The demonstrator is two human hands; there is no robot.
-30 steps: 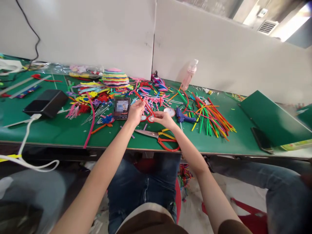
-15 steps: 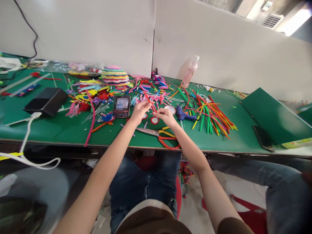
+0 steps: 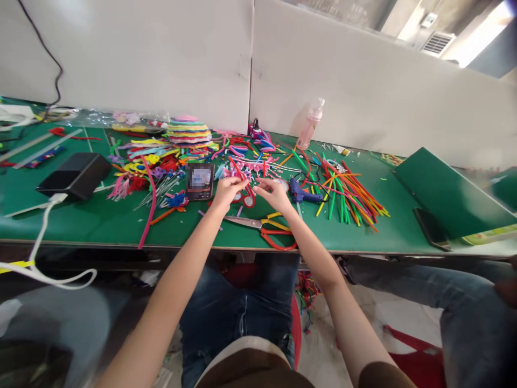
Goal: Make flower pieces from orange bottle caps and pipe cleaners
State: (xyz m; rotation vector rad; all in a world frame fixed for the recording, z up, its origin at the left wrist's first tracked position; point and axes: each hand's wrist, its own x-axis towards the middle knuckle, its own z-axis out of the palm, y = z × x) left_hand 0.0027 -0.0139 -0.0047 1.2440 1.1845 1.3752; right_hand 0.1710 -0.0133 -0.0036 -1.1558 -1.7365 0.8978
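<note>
My left hand (image 3: 226, 193) is closed in a pinch on a red pipe cleaner (image 3: 236, 168), which slants up and away from the fingertips. Just to its right, my right hand (image 3: 275, 195) has thumb and forefinger slightly apart, with nothing visible between them. Below the fingers lie small round pieces with red rims and pale middles (image 3: 248, 201); the hands partly cover this spot. Scissors (image 3: 252, 222) with orange and yellow handles lie in front of both hands. A device with a blurred screen (image 3: 200, 182) is left of my left hand.
A blue glue gun (image 3: 305, 193) and a bundle of coloured pipe cleaners (image 3: 351, 194) lie to the right. Behind stands a pink bottle (image 3: 310, 125). On the left are a striped dome (image 3: 189, 132) and a black box (image 3: 75, 175). Another person's leg (image 3: 456, 302) shows at right.
My right fingers have come off the red pipe cleaner and opened a little, while my left hand still holds it. The view has shifted slightly.
</note>
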